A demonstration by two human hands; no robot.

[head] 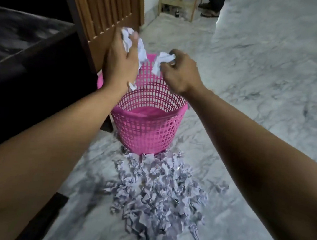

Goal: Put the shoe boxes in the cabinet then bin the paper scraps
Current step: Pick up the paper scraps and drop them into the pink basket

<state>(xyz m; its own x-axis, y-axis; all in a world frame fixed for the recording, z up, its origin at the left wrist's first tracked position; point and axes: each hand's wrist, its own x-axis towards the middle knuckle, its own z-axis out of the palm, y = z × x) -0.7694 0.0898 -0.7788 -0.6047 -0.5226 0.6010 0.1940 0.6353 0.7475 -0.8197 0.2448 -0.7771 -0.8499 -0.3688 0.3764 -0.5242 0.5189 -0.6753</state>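
Observation:
A pink mesh bin stands on the marble floor. Over its far left rim my left hand holds crumpled white paper scraps; one small scrap hangs below the hand's heel. Over the far right rim my right hand pinches another crumpled scrap. A pile of several crumpled paper scraps lies on the floor in front of the bin. No shoe boxes or cabinet interior are in view.
A dark piece of furniture runs along the left, touching the bin's side. Behind it stands a slatted wooden door. A wooden stool frame and a person's sandalled feet are at the back.

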